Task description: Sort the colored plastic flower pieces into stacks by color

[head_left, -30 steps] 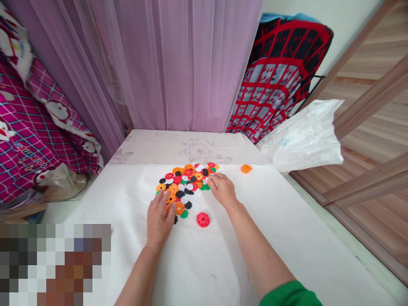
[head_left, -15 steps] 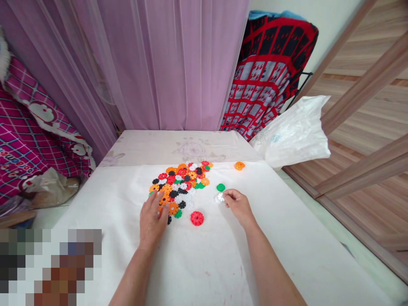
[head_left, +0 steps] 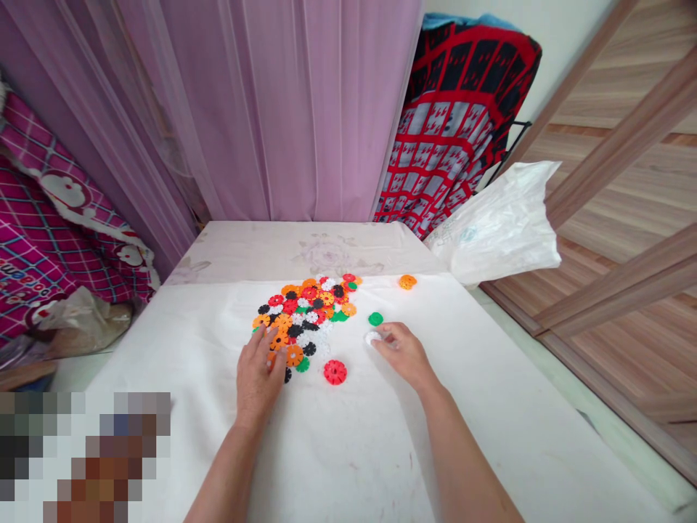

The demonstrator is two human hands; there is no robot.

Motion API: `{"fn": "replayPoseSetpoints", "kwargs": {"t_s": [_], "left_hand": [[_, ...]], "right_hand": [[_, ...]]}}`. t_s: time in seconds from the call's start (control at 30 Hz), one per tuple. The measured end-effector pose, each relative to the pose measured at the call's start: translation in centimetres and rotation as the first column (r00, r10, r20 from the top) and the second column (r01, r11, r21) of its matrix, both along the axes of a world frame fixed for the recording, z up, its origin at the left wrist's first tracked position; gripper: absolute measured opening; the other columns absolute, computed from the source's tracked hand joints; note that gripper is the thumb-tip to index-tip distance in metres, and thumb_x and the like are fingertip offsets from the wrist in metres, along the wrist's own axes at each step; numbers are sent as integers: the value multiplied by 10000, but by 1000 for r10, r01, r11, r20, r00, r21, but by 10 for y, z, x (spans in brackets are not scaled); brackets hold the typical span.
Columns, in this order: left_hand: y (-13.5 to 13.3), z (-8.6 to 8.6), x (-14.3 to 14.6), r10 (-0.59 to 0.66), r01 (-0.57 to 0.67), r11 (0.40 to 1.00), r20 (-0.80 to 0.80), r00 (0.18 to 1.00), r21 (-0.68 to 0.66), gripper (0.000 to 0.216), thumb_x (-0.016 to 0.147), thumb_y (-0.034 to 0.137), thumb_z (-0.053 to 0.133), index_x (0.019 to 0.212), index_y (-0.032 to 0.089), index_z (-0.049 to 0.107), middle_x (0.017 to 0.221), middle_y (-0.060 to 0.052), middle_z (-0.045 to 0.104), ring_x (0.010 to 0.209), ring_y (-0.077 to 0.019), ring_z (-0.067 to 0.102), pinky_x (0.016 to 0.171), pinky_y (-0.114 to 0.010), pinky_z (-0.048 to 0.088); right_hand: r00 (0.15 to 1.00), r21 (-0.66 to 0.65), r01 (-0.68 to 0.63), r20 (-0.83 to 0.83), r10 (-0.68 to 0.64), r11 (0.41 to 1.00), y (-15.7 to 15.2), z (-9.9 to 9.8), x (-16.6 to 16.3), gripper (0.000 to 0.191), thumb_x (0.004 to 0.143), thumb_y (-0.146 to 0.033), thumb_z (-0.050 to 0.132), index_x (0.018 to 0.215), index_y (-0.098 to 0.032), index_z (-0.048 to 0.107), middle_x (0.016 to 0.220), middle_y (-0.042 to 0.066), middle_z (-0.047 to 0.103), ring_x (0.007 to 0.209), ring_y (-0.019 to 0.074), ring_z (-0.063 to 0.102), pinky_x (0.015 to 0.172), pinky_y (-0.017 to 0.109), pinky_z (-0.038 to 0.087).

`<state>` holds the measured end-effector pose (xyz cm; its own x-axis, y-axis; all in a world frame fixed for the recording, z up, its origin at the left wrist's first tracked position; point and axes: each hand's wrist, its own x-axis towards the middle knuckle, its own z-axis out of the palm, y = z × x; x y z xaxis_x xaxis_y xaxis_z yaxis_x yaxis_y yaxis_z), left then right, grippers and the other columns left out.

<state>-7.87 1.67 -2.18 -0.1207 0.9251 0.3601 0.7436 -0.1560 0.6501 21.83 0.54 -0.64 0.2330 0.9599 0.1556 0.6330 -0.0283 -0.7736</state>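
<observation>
A pile of small flower-shaped plastic discs, orange, red, black, white and green, lies on a white cloth. My left hand rests flat on the pile's near edge, fingers stretched out. My right hand is to the right of the pile, fingertips pinched on a white disc at the cloth. A lone green disc sits just beyond it. A red disc lies between my hands. An orange disc lies apart at the far right.
The table meets a purple curtain at the back. A white plastic bag sits at the right edge, a red patterned blanket behind it. Pink bedding is on the left; wooden floor on the right.
My right hand left the pile's right side and moved down and right with a white disc, lowering it to the cloth. A green disc now lies apart. The left hand stayed put.
</observation>
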Motion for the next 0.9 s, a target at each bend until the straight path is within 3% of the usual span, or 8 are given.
{"fn": "replayPoseSetpoints", "kwargs": {"t_s": [0.17, 0.4, 0.57, 0.67, 0.77, 0.9], "left_hand": [[0, -2, -1, 6, -6, 1000, 14, 1000, -10, 437, 890, 405, 469, 1256, 213, 610, 1425, -124, 531, 1305, -282, 502, 1114, -528, 368], [0, -3, 2, 20, -20, 1000, 2, 1000, -1, 409, 880, 369, 478, 1238, 233, 623, 1416, -109, 540, 1291, -280, 515, 1105, -523, 383], [-1, -7, 0, 16, -14, 999, -36, 999, 37, 429, 900, 390, 457, 1267, 223, 604, 1424, -120, 526, 1312, -277, 491, 1107, -503, 383], [4, -7, -1, 26, -24, 1000, -148, 989, 16, 479, 923, 412, 409, 1312, 186, 571, 1466, -153, 477, 1364, -303, 427, 1112, -522, 358], [19, -2, 1, 53, -86, 992, -324, 945, -90, 615, 919, 488, 409, 1411, 126, 470, 1529, -195, 378, 1420, -362, 326, 1134, -586, 273], [48, 10, 14, -53, -64, 976, -511, 858, -208, 704, 911, 566, 400, 1483, 158, 369, 1567, -175, 316, 1448, -366, 265, 1154, -612, 185]], "right_hand": [[985, -23, -120, 120, 122, 992, -3, 1, -6, 332, 732, -311, 603, 1050, -252, 677, 1111, 36, 650, 876, 176, 627, 735, 297, 497], [973, -36, -74, 215, 80, 997, -1, -6, -6, 306, 785, -313, 572, 1068, -276, 683, 1093, 20, 666, 882, 178, 640, 757, 302, 511], [944, 29, -69, 325, 56, 997, -1, 5, -11, 358, 793, -328, 594, 1141, -267, 655, 1153, 45, 655, 1007, 210, 630, 857, 343, 511], [928, 127, -105, 369, 51, 986, 7, 17, -14, 272, 842, -331, 546, 1067, -264, 682, 1118, 53, 673, 1051, 217, 617, 897, 355, 500], [938, 147, -153, 332, 96, 977, 17, 23, -15, 245, 862, -322, 506, 1005, -251, 692, 1053, 52, 687, 975, 204, 639, 859, 342, 510], [971, 153, -150, 210, 116, 977, 21, 15, -15, 242, 863, -332, 497, 979, -238, 688, 1026, 48, 688, 835, 170, 657, 740, 298, 524]]}}
